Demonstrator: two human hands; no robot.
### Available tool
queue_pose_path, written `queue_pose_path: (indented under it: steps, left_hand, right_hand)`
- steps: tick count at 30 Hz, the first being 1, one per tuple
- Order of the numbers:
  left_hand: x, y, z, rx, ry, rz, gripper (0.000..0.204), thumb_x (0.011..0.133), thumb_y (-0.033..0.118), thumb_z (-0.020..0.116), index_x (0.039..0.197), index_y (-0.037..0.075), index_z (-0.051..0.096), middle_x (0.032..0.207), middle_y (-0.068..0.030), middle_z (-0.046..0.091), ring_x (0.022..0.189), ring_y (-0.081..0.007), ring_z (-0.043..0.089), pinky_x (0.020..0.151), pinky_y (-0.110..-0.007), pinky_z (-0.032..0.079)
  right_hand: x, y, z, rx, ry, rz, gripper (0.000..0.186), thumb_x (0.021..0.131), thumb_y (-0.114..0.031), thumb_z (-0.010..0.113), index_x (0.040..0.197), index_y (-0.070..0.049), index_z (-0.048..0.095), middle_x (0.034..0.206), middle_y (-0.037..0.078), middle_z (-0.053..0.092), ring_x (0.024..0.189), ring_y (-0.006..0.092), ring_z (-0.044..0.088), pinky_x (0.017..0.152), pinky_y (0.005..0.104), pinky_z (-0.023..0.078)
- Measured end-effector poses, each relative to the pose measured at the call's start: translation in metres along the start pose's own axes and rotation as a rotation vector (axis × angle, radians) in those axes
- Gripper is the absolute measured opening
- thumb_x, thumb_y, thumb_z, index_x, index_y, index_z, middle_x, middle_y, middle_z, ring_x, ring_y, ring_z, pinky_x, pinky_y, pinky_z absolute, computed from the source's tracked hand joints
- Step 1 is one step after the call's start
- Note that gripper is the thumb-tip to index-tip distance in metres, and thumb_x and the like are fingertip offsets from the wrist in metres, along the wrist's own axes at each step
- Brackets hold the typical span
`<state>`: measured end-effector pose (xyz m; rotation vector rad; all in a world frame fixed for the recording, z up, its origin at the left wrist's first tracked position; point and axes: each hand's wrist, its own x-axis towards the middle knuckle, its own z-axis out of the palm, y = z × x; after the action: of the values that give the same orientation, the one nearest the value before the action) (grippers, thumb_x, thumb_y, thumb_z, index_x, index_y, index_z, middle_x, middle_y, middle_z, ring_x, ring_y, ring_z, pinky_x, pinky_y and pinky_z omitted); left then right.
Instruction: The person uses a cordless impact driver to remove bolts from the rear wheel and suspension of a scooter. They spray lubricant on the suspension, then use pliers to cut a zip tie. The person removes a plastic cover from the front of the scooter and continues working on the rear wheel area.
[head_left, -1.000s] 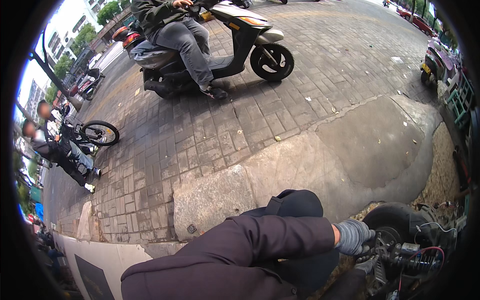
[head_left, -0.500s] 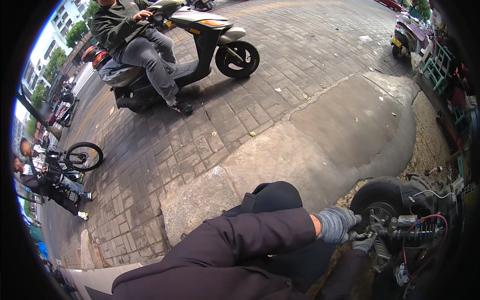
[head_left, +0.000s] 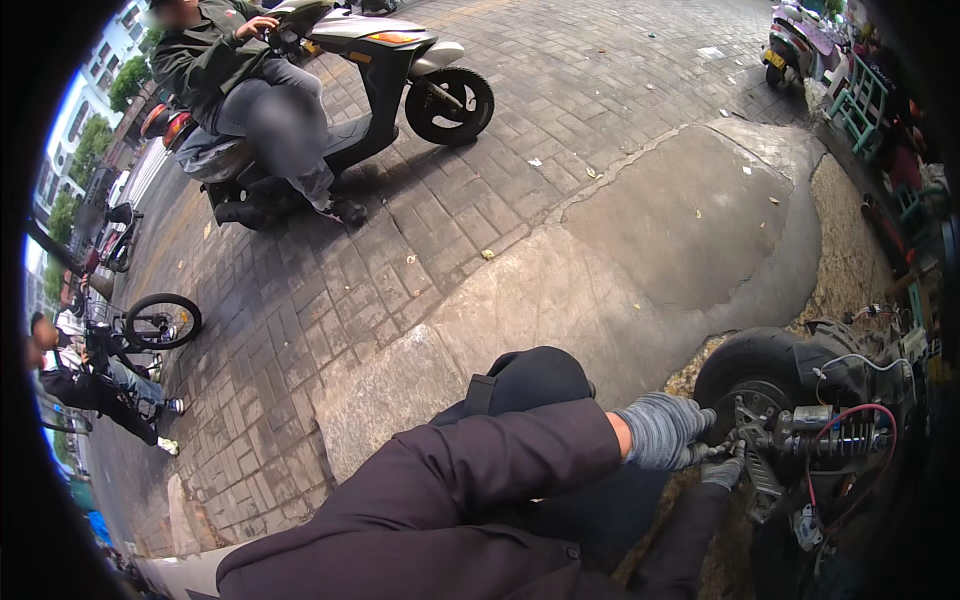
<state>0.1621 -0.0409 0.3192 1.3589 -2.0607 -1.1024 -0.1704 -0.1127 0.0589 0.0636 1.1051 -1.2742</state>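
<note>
My left hand (head_left: 663, 432), in a grey knitted glove, reaches in from the left with fingers closed together beside the wheel hub. What it pinches is too small to make out. Just below its fingertips is my right hand (head_left: 722, 468), also gloved, its fingers bent against a metal bracket (head_left: 765, 475). Whatever those fingers hold is hidden. The black-tyred wheel (head_left: 745, 365) stands at the lower right, with a brake disc beside the hub. A coil-spring shock absorber (head_left: 835, 440) lies right of the bracket, and red and white wires (head_left: 880, 410) loop around it.
A person on a grey scooter (head_left: 370, 100) is on the brick paving ahead. Two people stand by a bicycle (head_left: 160, 322) at far left. A purple-white scooter (head_left: 795, 50) and a green metal frame (head_left: 860, 105) stand at right. My bent knee (head_left: 540, 380) is beside the left forearm.
The view has shifted slightly, so the scooter and paving sit further left. My left fingertips have moved a little away from the hub, and the right hand's fingers show more beside the bracket.
</note>
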Motion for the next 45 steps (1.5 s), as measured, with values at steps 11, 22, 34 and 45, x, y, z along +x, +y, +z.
queue_pose_path:
  steps: [11, 22, 34, 45]
  left_hand:
    - [-0.006, -0.004, 0.007, 0.032, 0.091, 0.05, 0.033, 0.079, 0.027, 0.063, 0.1, 0.002, 0.059, 0.081, -0.0209, 0.062, 0.08, -0.0407, 0.061, 0.071, -0.049, 0.049]
    - [-0.004, -0.01, 0.014, 0.055, 0.139, 0.058, 0.032, 0.077, 0.028, 0.064, 0.096, 0.003, 0.06, 0.078, -0.0188, 0.062, 0.076, -0.0389, 0.061, 0.066, -0.047, 0.049]
    - [0.002, -0.01, 0.014, 0.054, 0.209, -0.023, 0.028, 0.078, 0.023, 0.06, 0.096, 0.002, 0.059, 0.082, -0.019, 0.062, 0.078, -0.0384, 0.062, 0.069, -0.047, 0.05]
    - [0.013, -0.014, 0.027, 0.135, 0.118, 0.037, 0.038, 0.065, 0.021, 0.066, 0.099, 0.005, 0.059, 0.096, -0.0193, 0.058, 0.088, -0.0402, 0.06, 0.073, -0.046, 0.05]
  right_hand:
    - [-0.004, 0.0, 0.006, -0.094, 0.047, -0.029, 0.029, 0.094, -0.046, 0.054, 0.087, -0.02, 0.064, 0.063, -0.005, 0.058, 0.046, 0.0119, 0.05, 0.04, 0.0286, 0.045]
    - [-0.036, 0.019, 0.023, -0.126, -0.011, -0.087, 0.028, 0.092, -0.045, 0.056, 0.09, -0.018, 0.064, 0.064, -0.002, 0.055, 0.052, 0.0132, 0.05, 0.049, 0.0295, 0.047]
    - [-0.124, 0.075, 0.119, -0.05, -0.876, 0.287, 0.046, 0.095, -0.04, 0.047, 0.123, -0.004, 0.053, 0.124, 0.013, 0.057, 0.115, 0.0247, 0.053, 0.1, 0.0401, 0.04]
    - [-0.15, 0.071, 0.108, -0.219, -0.905, 0.044, 0.055, 0.096, -0.038, 0.045, 0.139, -0.004, 0.04, 0.138, 0.012, 0.046, 0.126, 0.0254, 0.044, 0.107, 0.0404, 0.033]
